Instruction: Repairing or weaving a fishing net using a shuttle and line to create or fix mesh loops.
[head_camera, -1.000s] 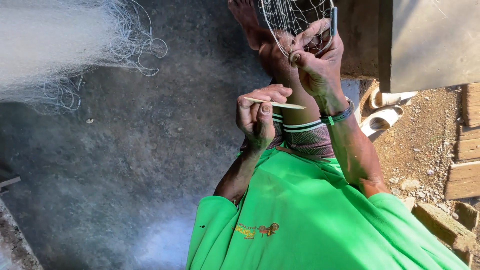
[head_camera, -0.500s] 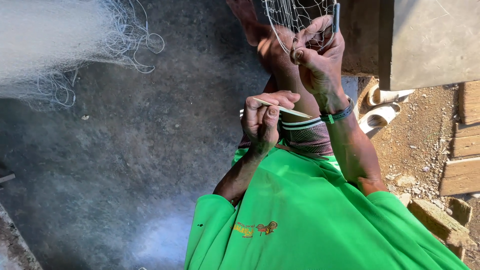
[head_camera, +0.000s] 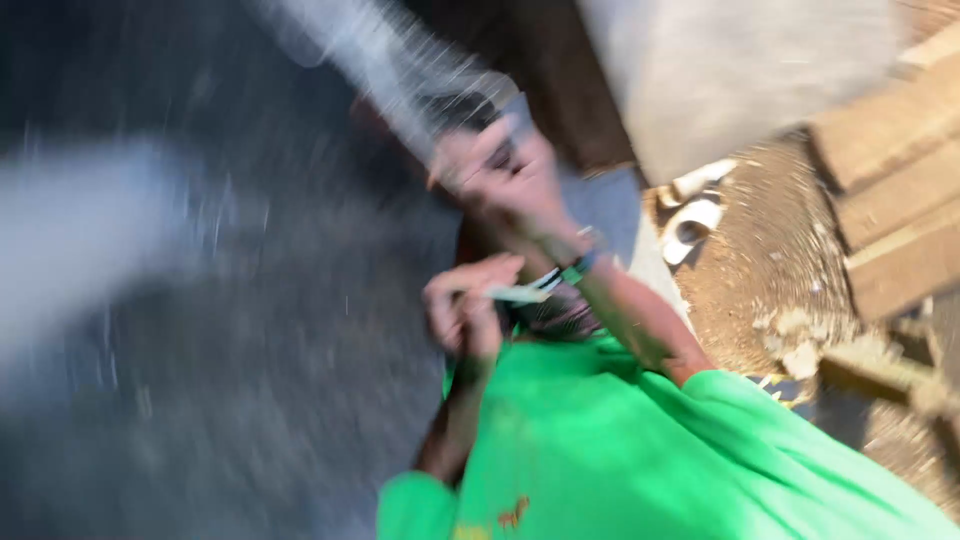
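The view is heavily smeared, so fine detail is lost. No clear container shows; the nearest thing to one is a pale, curved open-ended piece (head_camera: 692, 222) lying on the sandy ground to the right of the hands, and whether anything lies in it cannot be told. The left hand (head_camera: 463, 312) sits low in the middle of the picture, just above the bright green shirt (head_camera: 640, 450), with its fingers curled shut around a thin, pale flat tool (head_camera: 515, 294) that sticks out sideways to the right from between thumb and fingers. The right hand (head_camera: 505, 178) is raised above and slightly right of the left, apart from it, its fingers bunched closed on the white netting (head_camera: 400, 70), which streams up and to the left from that grip as a pale blurred band. A green band (head_camera: 574, 270) circles the right wrist, close to the tip of the flat tool. The netting meets only the right fingers; whether the tool's tip touches any thread is too blurred to tell. More pale netting (head_camera: 90, 230) spreads at the left over the dark grey floor (head_camera: 250, 400). Brown planks (head_camera: 890, 210) lie at the far right.
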